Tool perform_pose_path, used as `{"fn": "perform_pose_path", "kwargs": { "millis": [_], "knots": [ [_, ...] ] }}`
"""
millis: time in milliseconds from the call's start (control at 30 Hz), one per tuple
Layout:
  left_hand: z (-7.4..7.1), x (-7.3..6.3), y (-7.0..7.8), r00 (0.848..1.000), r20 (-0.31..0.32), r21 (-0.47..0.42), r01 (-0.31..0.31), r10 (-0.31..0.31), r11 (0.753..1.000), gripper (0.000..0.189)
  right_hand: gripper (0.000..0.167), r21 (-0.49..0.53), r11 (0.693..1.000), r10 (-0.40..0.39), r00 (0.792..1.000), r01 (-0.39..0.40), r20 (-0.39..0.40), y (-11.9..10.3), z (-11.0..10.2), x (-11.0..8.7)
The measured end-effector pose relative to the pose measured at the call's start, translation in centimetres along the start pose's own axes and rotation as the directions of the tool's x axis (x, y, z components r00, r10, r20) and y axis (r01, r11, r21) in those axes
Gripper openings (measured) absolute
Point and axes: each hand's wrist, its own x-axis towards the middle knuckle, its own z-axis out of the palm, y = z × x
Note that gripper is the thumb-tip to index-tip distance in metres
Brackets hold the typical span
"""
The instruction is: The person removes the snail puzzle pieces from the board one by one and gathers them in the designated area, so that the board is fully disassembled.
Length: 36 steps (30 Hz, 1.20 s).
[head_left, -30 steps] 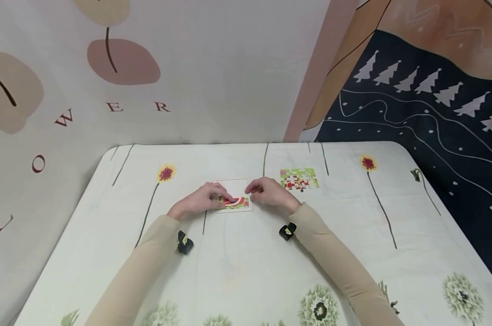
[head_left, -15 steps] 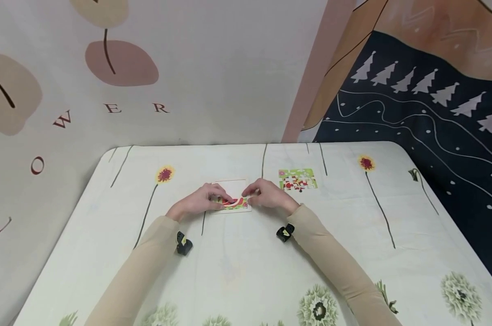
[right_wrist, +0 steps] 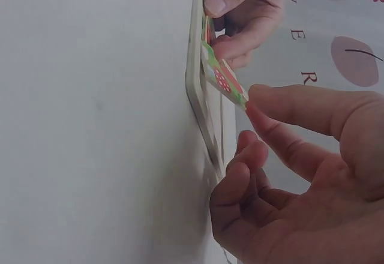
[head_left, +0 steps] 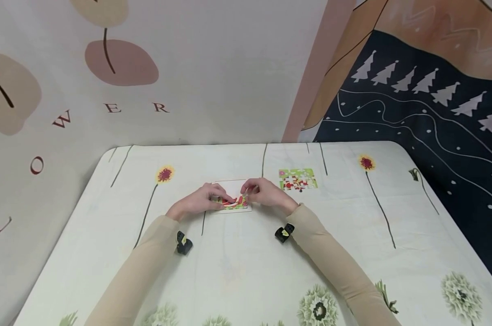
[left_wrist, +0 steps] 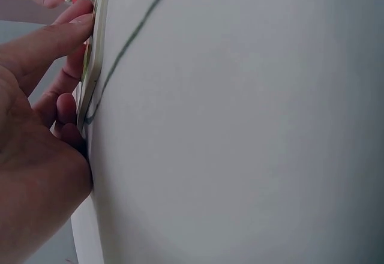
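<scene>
A white puzzle tray (head_left: 232, 185) lies on the table, with a strip of joined jigsaw pieces (head_left: 241, 204) along its near side. In the right wrist view the end of the strip, a jigsaw piece (right_wrist: 223, 79) with a red, white-dotted print, tilts up off the tray. My right hand (head_left: 263, 191) pinches its corner between thumb and index finger, the other fingers curled below. My left hand (head_left: 198, 199) holds the strip's left part between thumb and index finger; in the left wrist view its thumb (left_wrist: 75, 33) lies at the tray's edge. The hand hides the strip's left end.
To the right of the tray lies a partly joined group of jigsaw pieces (head_left: 298, 179), green and red. A white flower-printed cloth (head_left: 229, 271) covers the table. Printed hangings (head_left: 229, 90) rise behind its far edge.
My right hand has moved slightly up with the strip's right end, which lay flat and is now tilted up. My left hand has stayed in place.
</scene>
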Motion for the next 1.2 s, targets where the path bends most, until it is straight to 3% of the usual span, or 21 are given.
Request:
{"fn": "perform_pose_path", "kwargs": {
  "millis": [233,800,1200],
  "knots": [
    [-0.1,0.0,-0.1,1.0,0.004,-0.003,-0.01,0.01,1.0,0.026,0.016,0.038,0.999,0.0,1.0,0.001,-0.003,0.2,0.2,0.0],
    [-0.1,-0.2,0.2,0.999,0.002,0.03,0.055,-0.055,0.998,0.026,0.015,0.087,0.996,0.039,0.998,-0.034,-0.053,0.7,-0.9,-1.0],
    [-0.2,-0.1,0.2,1.0,0.009,-0.024,-0.005,0.005,1.0,0.029,0.017,0.087,0.995,-0.033,0.996,0.041,-0.083,1.3,-3.1,-2.5]
  ]
}}
